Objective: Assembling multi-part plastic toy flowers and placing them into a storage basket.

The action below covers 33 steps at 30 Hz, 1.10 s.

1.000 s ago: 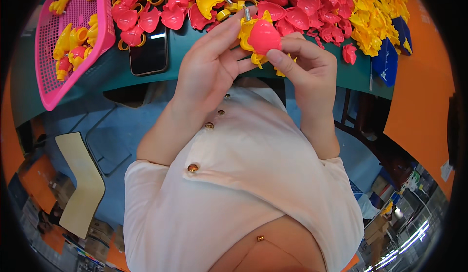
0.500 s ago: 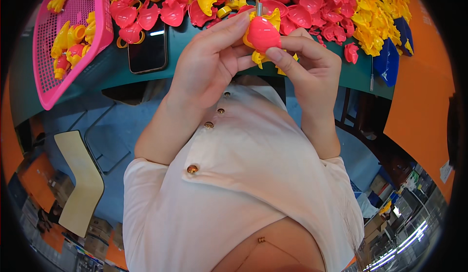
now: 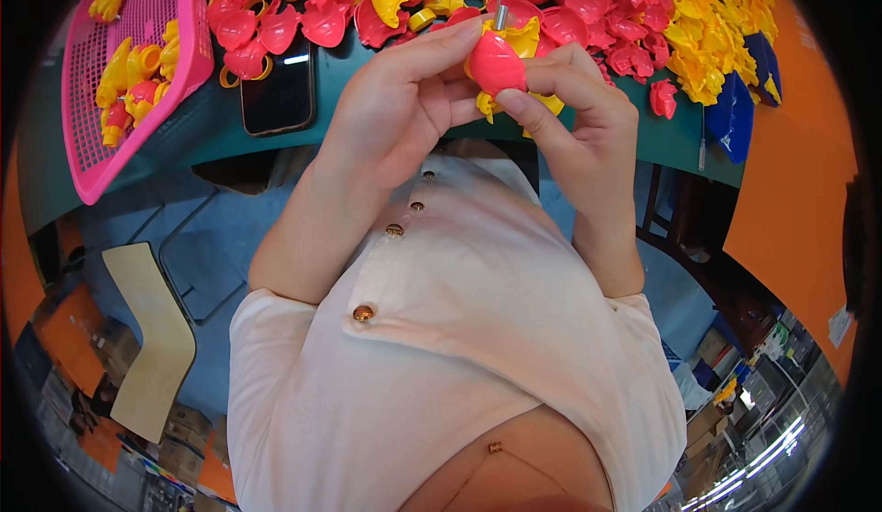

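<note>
Between my two hands, above the table's near edge, is a pink plastic shell (image 3: 497,63) set against a yellow plastic piece (image 3: 525,38). A metal spring (image 3: 501,18) sticks up from the top of these parts. My left hand (image 3: 404,90) is closed on their left side, fingers behind and thumb along the upper edge. From the right, my right hand (image 3: 579,103) pinches the shell's lower edge between thumb and fingers. Just beyond my hands lies a heap of loose pink shells (image 3: 588,2), with yellow pieces and rings among them.
At the left stands a pink mesh basket (image 3: 197,62) holding several yellow-and-pink assemblies. A black phone (image 3: 278,99) lies beside it on the green table (image 3: 344,67). Yellow parts (image 3: 717,25) are piled at the far right near blue scoop-like pieces (image 3: 730,122). One pink part (image 3: 662,99) lies apart.
The pink shell and yellow piece have tilted slightly, and the spring's top now leans a little further right. Both hands keep their grip with small shifts.
</note>
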### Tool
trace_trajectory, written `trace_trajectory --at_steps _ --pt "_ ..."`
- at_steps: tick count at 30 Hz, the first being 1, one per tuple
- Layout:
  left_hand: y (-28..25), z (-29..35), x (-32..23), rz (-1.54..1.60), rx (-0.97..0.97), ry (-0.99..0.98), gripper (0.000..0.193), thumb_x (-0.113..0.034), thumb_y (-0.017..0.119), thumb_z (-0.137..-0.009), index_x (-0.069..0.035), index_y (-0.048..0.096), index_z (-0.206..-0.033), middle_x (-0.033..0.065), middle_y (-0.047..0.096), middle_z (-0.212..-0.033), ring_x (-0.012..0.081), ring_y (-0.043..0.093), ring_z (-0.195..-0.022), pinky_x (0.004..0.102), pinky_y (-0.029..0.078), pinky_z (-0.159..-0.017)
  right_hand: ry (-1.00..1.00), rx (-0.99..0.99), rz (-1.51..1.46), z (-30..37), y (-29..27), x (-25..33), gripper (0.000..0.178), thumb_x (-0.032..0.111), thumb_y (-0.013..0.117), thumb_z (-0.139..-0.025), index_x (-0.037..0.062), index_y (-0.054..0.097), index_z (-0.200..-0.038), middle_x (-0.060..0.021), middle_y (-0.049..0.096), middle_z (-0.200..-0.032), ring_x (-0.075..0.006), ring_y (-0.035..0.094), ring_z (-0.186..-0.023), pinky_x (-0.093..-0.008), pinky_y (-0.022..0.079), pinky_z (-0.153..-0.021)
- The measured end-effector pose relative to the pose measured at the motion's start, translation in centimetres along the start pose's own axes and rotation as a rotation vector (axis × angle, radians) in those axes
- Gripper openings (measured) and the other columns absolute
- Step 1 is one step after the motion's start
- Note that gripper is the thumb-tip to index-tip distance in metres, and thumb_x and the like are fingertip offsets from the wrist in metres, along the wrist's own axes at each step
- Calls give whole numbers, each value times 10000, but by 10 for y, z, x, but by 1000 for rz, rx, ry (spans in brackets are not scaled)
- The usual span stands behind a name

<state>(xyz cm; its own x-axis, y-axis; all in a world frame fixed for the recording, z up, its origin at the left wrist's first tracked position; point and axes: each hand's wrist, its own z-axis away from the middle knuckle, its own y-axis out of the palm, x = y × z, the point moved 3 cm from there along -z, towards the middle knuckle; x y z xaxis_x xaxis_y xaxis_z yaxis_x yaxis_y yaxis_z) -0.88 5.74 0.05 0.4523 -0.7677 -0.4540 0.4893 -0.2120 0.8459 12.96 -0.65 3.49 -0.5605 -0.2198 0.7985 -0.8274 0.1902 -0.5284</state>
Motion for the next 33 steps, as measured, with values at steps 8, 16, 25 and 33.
trace_trajectory --at_steps 8,16,25,33 --pt "11 16 2 -279 -105 122 373 -140 598 -895 21 520 -1222 70 603 -1067 112 583 -967 290 485 -842 -168 -65 91 12 0 10 156 -24 690 -736 -26 664 -889 -86 678 -872 -185 587 -806 -288 432 -707" --pt "-29 37 -10 -52 -88 25 467 -251 448 -970 98 399 -1276 208 537 -1223 329 573 -1093 407 493 -921 306 -219 221 54 -73 -69 143 1 673 -765 -2 656 -906 -39 622 -877 -75 474 -668 -204 386 -595" --pt "-13 16 26 -68 -34 -185 437 -243 447 -973 88 430 -1259 197 565 -1178 271 603 -1045 364 502 -905 267 -325 181 54 -63 -95 166 52 698 -748 23 647 -903 -27 547 -834 -90 423 -602 -214 357 -542" --pt "6 -3 40 -113 24 -273 429 -246 471 -964 75 455 -1248 177 575 -1173 259 607 -1034 359 499 -899 246 -347 417 43 -68 -111 85 32 673 -771 1 631 -837 -55 564 -797 -115 508 -626 -235 399 -561"
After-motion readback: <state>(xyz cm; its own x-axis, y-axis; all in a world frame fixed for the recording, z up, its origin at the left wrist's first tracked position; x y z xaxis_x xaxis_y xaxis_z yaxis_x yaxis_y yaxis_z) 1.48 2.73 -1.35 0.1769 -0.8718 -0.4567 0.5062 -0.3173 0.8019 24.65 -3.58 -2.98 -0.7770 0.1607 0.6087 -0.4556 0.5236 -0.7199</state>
